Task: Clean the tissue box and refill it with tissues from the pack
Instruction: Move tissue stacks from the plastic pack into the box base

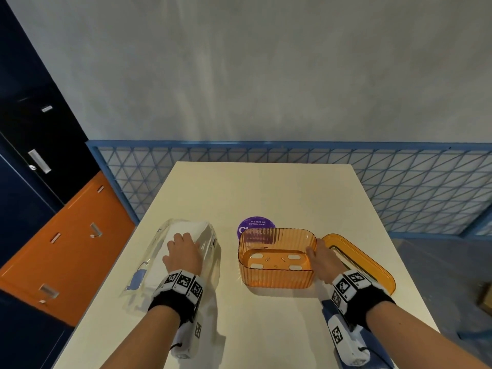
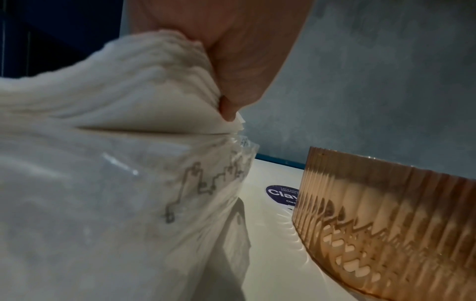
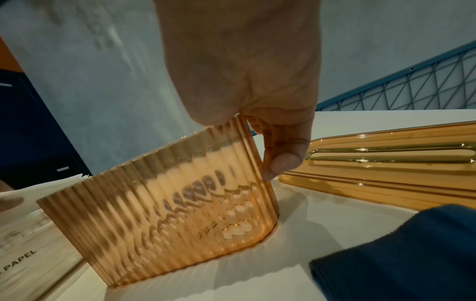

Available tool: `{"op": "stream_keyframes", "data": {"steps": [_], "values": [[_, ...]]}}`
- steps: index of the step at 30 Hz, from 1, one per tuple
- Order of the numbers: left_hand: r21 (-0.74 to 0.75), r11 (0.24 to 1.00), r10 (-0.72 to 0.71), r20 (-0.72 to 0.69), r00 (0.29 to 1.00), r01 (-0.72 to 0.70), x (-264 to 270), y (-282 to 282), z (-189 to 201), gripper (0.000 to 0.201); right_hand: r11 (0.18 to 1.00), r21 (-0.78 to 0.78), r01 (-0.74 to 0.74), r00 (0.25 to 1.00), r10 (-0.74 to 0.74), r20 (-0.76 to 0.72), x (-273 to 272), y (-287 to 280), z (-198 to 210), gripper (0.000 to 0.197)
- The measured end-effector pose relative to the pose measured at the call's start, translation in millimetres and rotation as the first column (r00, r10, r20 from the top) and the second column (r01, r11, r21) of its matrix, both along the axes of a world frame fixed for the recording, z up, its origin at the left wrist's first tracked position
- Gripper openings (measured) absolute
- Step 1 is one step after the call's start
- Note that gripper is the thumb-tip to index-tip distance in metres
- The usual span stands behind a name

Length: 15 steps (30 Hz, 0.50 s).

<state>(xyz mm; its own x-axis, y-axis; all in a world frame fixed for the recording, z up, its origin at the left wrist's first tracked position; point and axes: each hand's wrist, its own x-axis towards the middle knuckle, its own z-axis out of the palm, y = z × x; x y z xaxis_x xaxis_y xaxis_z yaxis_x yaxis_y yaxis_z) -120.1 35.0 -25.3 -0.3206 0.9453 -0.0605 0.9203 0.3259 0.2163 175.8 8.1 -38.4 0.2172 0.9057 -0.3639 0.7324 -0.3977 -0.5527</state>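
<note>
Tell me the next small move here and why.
Probably lift the stack of white tissues that the left hand pinches out of the clear plastic pack into the empty ribbed orange box, which the right hand steadies by its wall.

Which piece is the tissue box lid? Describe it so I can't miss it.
On the cream table, look just right of the open ribbed orange box that the right hand grips. The lid lies flat there: same orange, but smooth, shallow, with a long slot.
</note>
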Motion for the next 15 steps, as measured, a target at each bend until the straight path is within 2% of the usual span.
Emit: {"op": "stream_keyframes", "data": {"steps": [4, 7, 12, 15], "values": [[-0.033, 0.998, -0.064, -0.147, 0.987, 0.060, 4, -4, -3, 0.035, 1.000, -0.012, 0.004, 1.000, -0.004, 0.007, 0, -1, 1, 0.041], [-0.034, 0.998, -0.057, -0.202, 0.978, 0.051, 6, -8, -3, 0.035, 1.000, -0.018, 0.001, 1.000, -0.001, 0.013, -1, -1, 3, 0.041], [0.005, 0.999, -0.044, -0.222, 0.974, 0.047, -2, -9, 8, 0.026, 0.997, -0.055, -0.050, 0.999, 0.051, 0.013, 3, 0, 3, 0.033], [0.107, 0.992, -0.047, -0.198, 0.979, 0.069, -5, -10, 21, 0.022, 0.996, -0.063, -0.069, 0.997, 0.070, 0.010, 5, 2, -1, 0.030]]}}
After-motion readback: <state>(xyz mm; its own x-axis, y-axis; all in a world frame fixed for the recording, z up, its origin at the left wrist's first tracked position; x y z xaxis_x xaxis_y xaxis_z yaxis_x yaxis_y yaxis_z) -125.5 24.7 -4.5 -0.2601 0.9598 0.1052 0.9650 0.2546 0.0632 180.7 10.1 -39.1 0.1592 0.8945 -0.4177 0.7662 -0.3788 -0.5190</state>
